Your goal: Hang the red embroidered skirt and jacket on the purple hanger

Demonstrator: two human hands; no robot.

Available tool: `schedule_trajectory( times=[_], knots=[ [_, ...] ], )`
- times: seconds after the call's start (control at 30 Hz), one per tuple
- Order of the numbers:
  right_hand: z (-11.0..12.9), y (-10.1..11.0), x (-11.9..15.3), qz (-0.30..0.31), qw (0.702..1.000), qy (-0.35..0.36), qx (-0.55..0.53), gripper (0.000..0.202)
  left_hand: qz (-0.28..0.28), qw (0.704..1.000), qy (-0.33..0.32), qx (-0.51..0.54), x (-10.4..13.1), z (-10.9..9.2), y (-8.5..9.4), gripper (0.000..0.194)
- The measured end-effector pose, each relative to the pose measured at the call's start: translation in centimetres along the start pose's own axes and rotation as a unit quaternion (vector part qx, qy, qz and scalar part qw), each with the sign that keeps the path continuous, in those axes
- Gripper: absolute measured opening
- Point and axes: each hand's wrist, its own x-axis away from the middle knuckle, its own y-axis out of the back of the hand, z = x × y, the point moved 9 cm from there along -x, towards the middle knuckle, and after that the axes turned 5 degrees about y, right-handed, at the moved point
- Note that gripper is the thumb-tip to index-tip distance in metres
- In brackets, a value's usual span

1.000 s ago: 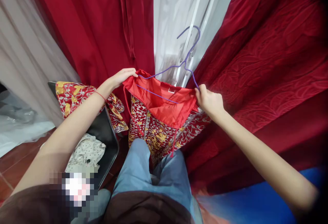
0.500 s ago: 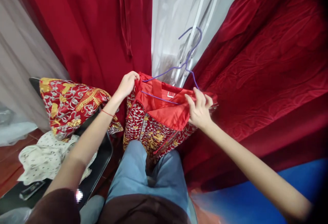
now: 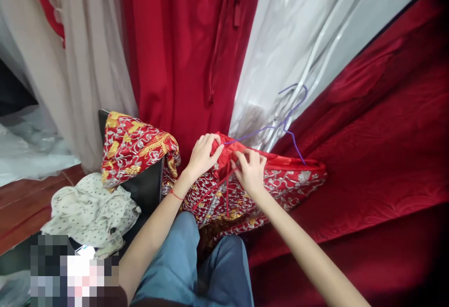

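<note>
A red garment (image 3: 294,183) with silver and gold embroidery hangs on a purple wire hanger (image 3: 290,115) in front of my knees. My left hand (image 3: 206,155) grips its red edge near the hanger's left end, fingers bent over the cloth. Close beside it, my right hand (image 3: 249,169) has its fingers curled on the front edge of the same garment. Thin red cords hang down between the two hands. The front panel covers most of the red lining.
To the left, another embroidered red cloth (image 3: 131,145) drapes over a black chair (image 3: 145,190). A white dotted cloth (image 3: 91,208) lies on the seat. Red curtains (image 3: 175,63) and a white curtain (image 3: 266,54) hang ahead, with dark red fabric (image 3: 379,157) at right.
My right hand has moved left, from the garment's right shoulder to beside my left hand, and the front panel now covers the lining. The view has shifted left.
</note>
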Motion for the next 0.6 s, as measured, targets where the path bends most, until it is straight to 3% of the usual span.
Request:
schedule_trajectory(
  times=[0.27, 0.4, 0.47, 0.6],
  knots=[
    [0.4, 0.5, 1.5, 0.003, 0.998, 0.052, 0.041, 0.035, -0.019, 1.000, 0.019, 0.002, 0.4, 0.1, -0.3, 0.008],
    [2.4, 1.1, 2.1, -0.022, 0.982, 0.168, 0.081, 0.036, -0.016, 1.000, 0.019, -0.010, 0.5, 0.0, -0.2, 0.009],
    [3.4, 0.7, 2.2, 0.005, 0.969, 0.234, 0.079, 0.042, -0.016, 1.000, 0.015, -0.015, 0.6, -0.2, 0.0, 0.011],
    [3.7, -0.9, 1.5, 0.107, 0.951, 0.285, 0.043, 0.042, -0.011, 1.000, 0.010, -0.013, 0.6, -0.3, 0.1, 0.011]
  ],
)
